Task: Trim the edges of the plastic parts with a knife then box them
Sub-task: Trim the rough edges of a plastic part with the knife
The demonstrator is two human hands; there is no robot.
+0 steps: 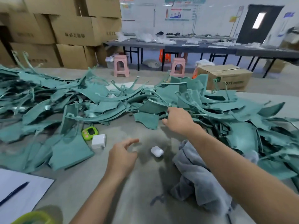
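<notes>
Right hand [178,121] is reaching the near edge of the plastic parts [146,119] heaped across the table [145,183]; its fingertips are hidden, grip unclear. Left hand [121,156] is hovering loosely open, holding nothing, over the bare patch.

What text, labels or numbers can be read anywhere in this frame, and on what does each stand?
"OTV", followed by blurred print: on the side of the cardboard box on the floor; the reading is uncertain.
Dark characters on the stacked cartons: too blurred to read.
Wall posters: too small and blurred to read.
Green timer: nothing legible on its screen.
White paper sheet: no writing shows.
</notes>
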